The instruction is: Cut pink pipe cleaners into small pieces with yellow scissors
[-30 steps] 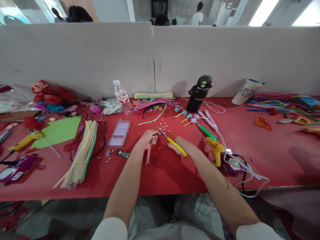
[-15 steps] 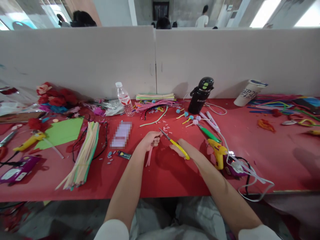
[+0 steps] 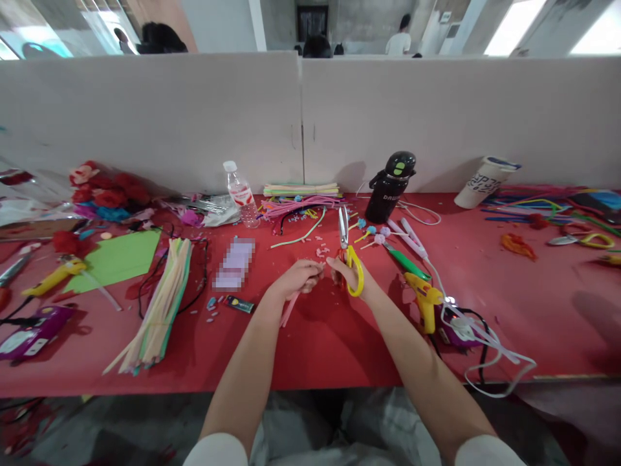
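My left hand [image 3: 298, 277] pinches a thin pink pipe cleaner [image 3: 290, 307] that trails back toward me over the red table [image 3: 330, 336]. My right hand [image 3: 350, 275] grips yellow-handled scissors [image 3: 350, 255], whose blades point up and away from me. The fingertips of both hands nearly touch at the middle of the table. Small pink cut bits [image 3: 321, 249] lie scattered just beyond my hands.
A bundle of pastel pipe cleaners [image 3: 160, 301] lies left. A yellow glue gun [image 3: 424, 298] with white cord [image 3: 485, 343] stands right of my right arm. Behind are a black flask [image 3: 389, 186], a water bottle [image 3: 239, 192], a white cup [image 3: 485, 181], and red flowers [image 3: 104, 191].
My right hand has swung the scissors from pointing left at the pipe cleaner to pointing upward. It has also moved closer to my left hand.
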A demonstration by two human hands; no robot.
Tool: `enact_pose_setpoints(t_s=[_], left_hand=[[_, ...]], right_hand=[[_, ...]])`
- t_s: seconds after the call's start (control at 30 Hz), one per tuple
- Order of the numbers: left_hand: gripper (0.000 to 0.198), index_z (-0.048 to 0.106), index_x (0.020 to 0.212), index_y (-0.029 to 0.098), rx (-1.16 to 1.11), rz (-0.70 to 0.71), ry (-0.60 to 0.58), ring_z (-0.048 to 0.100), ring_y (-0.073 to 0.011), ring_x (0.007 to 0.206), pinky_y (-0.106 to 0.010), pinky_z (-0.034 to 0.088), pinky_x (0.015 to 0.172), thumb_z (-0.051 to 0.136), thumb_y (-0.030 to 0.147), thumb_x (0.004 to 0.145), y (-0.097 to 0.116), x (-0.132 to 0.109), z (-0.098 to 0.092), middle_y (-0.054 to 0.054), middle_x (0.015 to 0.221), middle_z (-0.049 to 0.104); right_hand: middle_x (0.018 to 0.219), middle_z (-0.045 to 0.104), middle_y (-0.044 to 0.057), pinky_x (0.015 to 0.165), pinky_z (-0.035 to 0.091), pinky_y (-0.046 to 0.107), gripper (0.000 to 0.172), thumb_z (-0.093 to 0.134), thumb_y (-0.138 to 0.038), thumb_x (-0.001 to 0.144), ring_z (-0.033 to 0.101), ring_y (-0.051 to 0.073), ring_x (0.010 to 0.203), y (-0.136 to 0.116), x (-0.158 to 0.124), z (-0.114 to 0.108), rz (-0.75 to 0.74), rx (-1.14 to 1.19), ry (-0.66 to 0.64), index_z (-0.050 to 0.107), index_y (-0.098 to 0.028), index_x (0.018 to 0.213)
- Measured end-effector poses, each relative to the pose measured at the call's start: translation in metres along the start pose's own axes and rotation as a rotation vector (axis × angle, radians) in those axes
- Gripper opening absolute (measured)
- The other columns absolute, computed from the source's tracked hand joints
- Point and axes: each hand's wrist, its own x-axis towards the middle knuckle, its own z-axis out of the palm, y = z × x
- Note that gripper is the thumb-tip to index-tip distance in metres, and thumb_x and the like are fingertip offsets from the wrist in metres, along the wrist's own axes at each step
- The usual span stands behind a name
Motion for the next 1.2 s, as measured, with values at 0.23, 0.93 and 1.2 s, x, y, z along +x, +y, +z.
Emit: enact_pose_setpoints(t_s=[0.23, 0.93, 1.2], left_hand=[[0.025, 0.052, 0.073, 0.015, 0.048, -0.041, -0.139, 0.021, -0.0027, 0.039, -0.019, 0.015, 0.04, 0.058, 0.038, 0.08, -0.002, -0.003, -0.001, 0.008, 0.047, 0.029], [0.031, 0.051, 0.066, 0.015, -0.077, 0.281, 0.321, 0.02, -0.0023, 0.038, -0.018, 0.014, 0.04, 0.063, 0.042, 0.075, 0.006, -0.005, -0.021, 0.009, 0.045, 0.026], [0.029, 0.053, 0.068, 0.014, -0.083, 0.34, 0.337, 0.024, -0.0026, 0.037, -0.017, 0.016, 0.039, 0.06, 0.041, 0.077, 0.01, -0.01, -0.026, 0.007, 0.045, 0.033]], right_hand=[[0.049, 0.046, -0.008, 0.048, 0.038, 0.024, 0.03, 0.063, -0.035, 0.075, 0.045, 0.01, 0.044, 0.009, -0.002, 0.011, -0.108, 0.248, -0.014, 0.037, -0.021, 0.066], [0.048, 0.033, -0.007, 0.046, 0.028, 0.023, 0.04, 0.055, -0.05, 0.081, 0.033, 0.008, 0.044, -0.007, -0.032, -0.02, 0.01, -0.132, -0.036, 0.034, -0.021, 0.061], [0.059, 0.036, -0.004, 0.049, 0.027, 0.022, 0.045, 0.052, -0.062, 0.077, 0.035, 0.01, 0.054, -0.017, -0.057, -0.009, 0.056, -0.415, -0.2, 0.042, -0.019, 0.067]])
